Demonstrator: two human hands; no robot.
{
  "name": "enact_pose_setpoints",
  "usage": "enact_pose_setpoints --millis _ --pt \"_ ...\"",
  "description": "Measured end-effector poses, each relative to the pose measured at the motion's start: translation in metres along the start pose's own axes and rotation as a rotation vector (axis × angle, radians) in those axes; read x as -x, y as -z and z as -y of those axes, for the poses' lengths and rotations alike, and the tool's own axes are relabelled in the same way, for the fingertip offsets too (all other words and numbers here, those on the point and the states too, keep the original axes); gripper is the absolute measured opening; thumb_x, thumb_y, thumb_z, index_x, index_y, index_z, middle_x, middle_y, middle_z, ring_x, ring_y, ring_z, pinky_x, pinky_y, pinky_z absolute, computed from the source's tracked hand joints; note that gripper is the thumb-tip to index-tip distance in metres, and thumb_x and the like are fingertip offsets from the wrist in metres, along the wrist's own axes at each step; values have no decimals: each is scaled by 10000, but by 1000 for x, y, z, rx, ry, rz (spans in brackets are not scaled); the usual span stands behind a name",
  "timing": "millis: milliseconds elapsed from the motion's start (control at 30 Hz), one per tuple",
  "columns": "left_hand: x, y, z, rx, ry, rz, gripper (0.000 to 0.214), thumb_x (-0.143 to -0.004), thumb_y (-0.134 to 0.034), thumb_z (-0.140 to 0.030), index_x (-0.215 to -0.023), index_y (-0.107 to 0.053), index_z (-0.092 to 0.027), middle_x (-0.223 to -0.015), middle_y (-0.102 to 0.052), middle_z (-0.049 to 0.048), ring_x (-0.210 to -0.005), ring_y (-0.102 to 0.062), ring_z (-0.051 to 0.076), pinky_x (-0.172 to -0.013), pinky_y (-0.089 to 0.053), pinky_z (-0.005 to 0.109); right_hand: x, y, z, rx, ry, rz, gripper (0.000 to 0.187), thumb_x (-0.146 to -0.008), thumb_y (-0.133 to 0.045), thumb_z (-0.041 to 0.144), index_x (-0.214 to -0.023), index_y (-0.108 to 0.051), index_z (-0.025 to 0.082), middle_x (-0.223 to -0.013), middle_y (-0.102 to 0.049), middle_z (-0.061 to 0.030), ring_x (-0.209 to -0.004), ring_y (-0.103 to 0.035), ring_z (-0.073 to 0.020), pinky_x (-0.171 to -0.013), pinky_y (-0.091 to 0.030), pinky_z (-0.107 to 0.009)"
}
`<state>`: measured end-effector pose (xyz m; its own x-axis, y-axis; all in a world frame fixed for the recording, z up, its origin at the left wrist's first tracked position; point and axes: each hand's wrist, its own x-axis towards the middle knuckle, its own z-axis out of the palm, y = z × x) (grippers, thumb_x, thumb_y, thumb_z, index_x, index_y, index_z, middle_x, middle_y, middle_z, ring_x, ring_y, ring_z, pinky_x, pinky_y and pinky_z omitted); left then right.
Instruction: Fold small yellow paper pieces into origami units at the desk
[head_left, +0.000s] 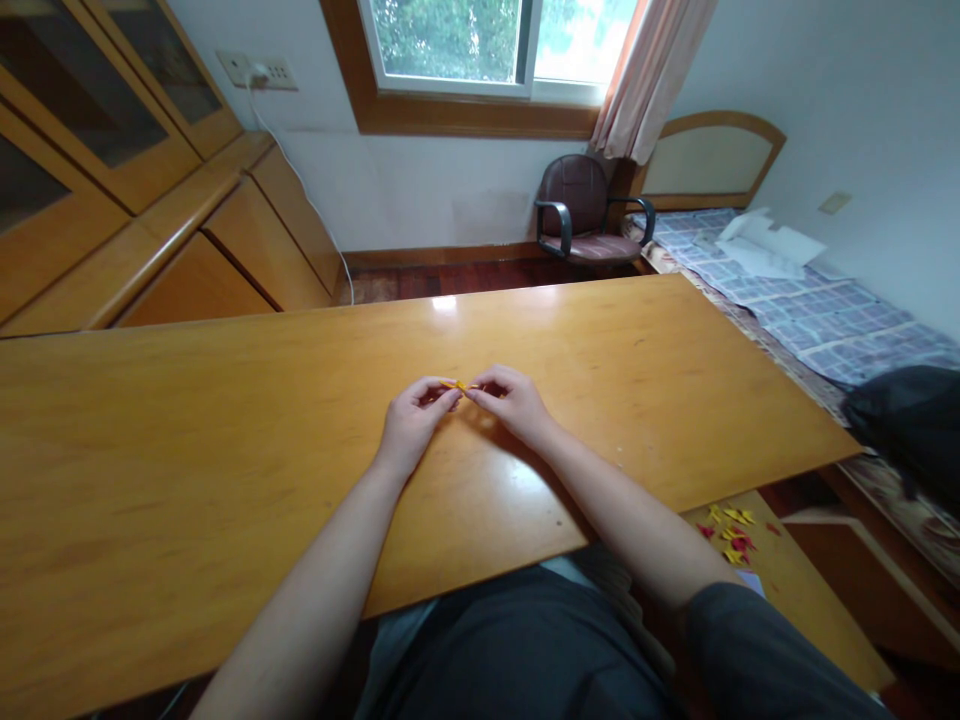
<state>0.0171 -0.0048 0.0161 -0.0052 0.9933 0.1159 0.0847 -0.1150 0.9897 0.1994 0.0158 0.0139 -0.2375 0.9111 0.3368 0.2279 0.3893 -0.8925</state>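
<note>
A small yellow folded paper piece is held just above the middle of the wooden table. My left hand pinches its left side between thumb and fingers. From the other side, my right hand grips it with thumb and forefinger. The fingertips of both hands nearly meet and cover part of the paper, so its exact shape cannot be made out.
Several yellow and red folded paper pieces lie on a lower wooden surface at the right. Beyond the table stand a brown armchair and a bed with a black bag. Wooden cabinets line the left.
</note>
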Motion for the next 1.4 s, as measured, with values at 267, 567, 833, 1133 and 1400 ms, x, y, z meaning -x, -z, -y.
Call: enact_pose_setpoints --millis 267,567,833,1133,1400 --pt "1 -1 -5 17 35 16 383 -725 -786 -472 -959 -737 -173 -897 -747 55 -786 -682 181 -793 -538 301 -1 1 0 10 7 22 240 -847 -703 414 -797 -713 179 -751 -656 -16 -674 -546 -132 -635 -424 -269" --pt "1 0 -1 -3 2 10 328 -710 -794 -468 -843 -743 -173 -840 -740 50 -747 -673 177 -770 -532 293 -1 2 0 2 6 15 227 -847 -709 405 -785 -718 187 -749 -655 -15 -668 -548 -134 -635 -423 -271" --pt "0 0 0 34 81 -10 326 -693 -808 -464 -810 -761 -163 -750 -738 48 -698 -652 169 -724 -525 287 0 1 2 37 14 4 188 -853 -717 376 -806 -746 196 -786 -680 -24 -706 -568 -142 -672 -441 -278" --pt "-2 0 3 110 177 37 396 -653 -841 -497 -822 -773 -145 -776 -756 62 -691 -658 166 -731 -539 292 -1 -1 -7 15 1 9 259 -846 -714 429 -786 -741 178 -755 -686 -28 -694 -577 -141 -659 -431 -269" --pt "-2 2 6 141 124 59 366 -685 -830 -476 -850 -763 -156 -820 -769 62 -739 -677 171 -754 -541 282 -2 -2 -11 -111 -86 -27 296 -804 -727 463 -787 -718 168 -747 -665 -16 -676 -558 -134 -641 -425 -268"
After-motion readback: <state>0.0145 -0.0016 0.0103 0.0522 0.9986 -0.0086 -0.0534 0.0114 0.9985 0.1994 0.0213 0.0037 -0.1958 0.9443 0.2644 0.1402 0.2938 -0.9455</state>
